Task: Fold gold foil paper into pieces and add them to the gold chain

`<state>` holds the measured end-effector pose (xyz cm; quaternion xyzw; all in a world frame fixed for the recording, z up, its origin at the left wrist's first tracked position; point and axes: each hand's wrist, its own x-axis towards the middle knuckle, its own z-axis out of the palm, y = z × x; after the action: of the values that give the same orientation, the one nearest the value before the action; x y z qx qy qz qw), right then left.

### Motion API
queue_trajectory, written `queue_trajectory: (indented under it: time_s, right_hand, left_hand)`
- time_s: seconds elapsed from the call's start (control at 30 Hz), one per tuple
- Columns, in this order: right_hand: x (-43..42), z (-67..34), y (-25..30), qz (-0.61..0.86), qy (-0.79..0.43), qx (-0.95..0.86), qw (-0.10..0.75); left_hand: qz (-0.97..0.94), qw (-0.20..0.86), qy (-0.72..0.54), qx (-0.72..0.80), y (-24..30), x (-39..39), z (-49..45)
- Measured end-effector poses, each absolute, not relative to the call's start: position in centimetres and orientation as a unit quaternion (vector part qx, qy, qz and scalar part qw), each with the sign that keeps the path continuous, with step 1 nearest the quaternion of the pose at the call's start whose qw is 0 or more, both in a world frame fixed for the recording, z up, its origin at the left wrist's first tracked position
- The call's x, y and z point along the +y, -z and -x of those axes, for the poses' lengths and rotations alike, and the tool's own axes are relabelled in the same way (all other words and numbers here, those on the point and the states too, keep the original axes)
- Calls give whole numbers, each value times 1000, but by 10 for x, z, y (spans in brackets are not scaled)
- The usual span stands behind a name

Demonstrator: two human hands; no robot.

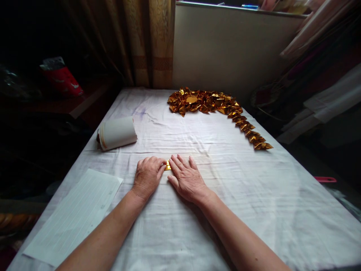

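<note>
Inventory, as I see it on my head-cam feed:

1. Gold foil piece (168, 165): small, folded, on the white cloth (254, 195) over the table, near-centre. It sits right between my two hands and touches both. Only a sliver shows; the rest is hidden under fingers.
2. Left hand (148, 175): knuckles up, fingers curled down, tips at the foil piece's left edge. Grip: I can't tell whether it pinches the foil or only presses on it.
3. Right hand (187, 178): palm down, flat on the cloth, fingers spread and pointing fwd-left, index side against the foil's right edge. Grip apart, clamped on nothing.
4. Heap of folded gold pieces (203, 101): far end of the table, right of centre. A single-file row runs from it down the right side toward me. Well apart from both hands.
5. Paper roll (117, 132): lying on its side, left of centre, beyond the left hand, not touching it.
6. Lined sheet (76, 214): flat at the near-left edge, beside my left forearm.
7. Red bag (63, 79): off the table, on a dark shelf at far left.
8. Curtain (152, 45): hangs behind the table's far edge.
</note>
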<state>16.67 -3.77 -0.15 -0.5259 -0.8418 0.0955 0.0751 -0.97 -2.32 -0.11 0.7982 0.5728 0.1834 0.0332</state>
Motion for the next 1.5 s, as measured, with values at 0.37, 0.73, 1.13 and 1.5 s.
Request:
queue_trajectory:
  time_s: [0.37,0.73,1.13,1.5]
  right_hand:
    - [-44,-195,-6,585,-99,-805,23]
    - [-44,-194,-5,578,-97,-809,45]
    - [-45,-196,-4,580,-110,-805,61]
    - [-45,-194,-2,584,-104,-803,60]
  left_hand:
    - [-811,27,-183,555,-1,-29,18]
    - [-872,-33,-154,464,-3,-40,4]
    - [-901,36,-77,426,4,-24,-1]
    - [-891,-17,-64,448,4,-33,48]
